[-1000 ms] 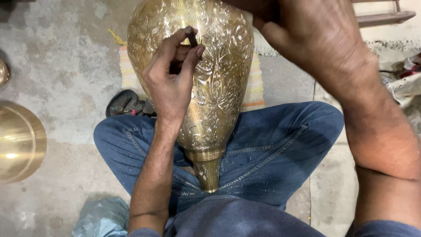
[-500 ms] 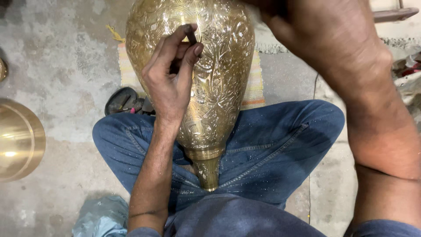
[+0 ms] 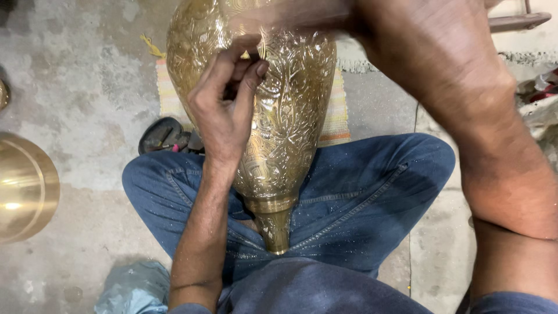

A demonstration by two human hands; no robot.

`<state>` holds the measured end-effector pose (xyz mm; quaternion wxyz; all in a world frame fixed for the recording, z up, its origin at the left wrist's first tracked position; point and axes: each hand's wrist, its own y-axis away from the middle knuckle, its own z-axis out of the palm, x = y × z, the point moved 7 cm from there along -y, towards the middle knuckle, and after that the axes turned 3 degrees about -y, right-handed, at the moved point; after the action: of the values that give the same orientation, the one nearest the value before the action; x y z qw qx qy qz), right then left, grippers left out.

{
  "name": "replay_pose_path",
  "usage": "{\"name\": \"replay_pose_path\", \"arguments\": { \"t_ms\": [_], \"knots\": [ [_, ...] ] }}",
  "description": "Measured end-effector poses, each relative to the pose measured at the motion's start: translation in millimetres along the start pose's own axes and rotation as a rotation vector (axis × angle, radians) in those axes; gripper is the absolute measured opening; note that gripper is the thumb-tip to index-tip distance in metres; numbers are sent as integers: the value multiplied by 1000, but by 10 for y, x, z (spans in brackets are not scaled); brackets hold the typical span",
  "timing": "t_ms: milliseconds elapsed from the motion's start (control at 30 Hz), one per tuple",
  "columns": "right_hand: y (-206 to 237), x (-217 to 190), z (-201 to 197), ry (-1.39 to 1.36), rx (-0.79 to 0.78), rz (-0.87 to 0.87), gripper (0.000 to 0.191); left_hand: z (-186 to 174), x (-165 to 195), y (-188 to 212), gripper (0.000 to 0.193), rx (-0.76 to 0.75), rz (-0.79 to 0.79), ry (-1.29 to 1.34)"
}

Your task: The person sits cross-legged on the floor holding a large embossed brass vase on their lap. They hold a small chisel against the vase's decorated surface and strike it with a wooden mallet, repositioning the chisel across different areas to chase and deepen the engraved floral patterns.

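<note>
A large engraved brass vase [image 3: 290, 116] lies across my lap, its narrow neck [image 3: 274, 229] pointing at me between my blue-jeaned legs [image 3: 360, 192]. My left hand [image 3: 224, 113] rests on the vase's upper body, fingers pinched together on a small dark tool pressed against the metal. My right hand [image 3: 407, 40] hovers close to the camera over the vase's top right. It is blurred, and its fingers run out of the frame, so whatever it holds is hidden.
A plain brass bowl [image 3: 23, 189] sits at the left edge on the concrete floor. A dark sandal [image 3: 165, 136] and a striped mat [image 3: 334, 119] lie behind the vase. A bluish plastic bag [image 3: 133, 288] lies near my left knee.
My right hand has shifted slightly over the top of the vase and is now motion-blurred. My left hand keeps its pinch at the same spot.
</note>
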<state>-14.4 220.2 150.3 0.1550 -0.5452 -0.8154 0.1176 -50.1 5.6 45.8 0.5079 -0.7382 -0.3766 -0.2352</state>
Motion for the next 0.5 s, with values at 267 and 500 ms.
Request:
{"name": "replay_pose_path", "arguments": {
  "t_ms": [267, 500],
  "knots": [
    [-5, 130, 57, -184, -7, 32, 17, -15, -91, -9, 23, 35, -122, -11],
    [58, 86, -1, -120, 76, -24, 13, -15, 80, 44, 24, 95, -3, -43]
  ]
}}
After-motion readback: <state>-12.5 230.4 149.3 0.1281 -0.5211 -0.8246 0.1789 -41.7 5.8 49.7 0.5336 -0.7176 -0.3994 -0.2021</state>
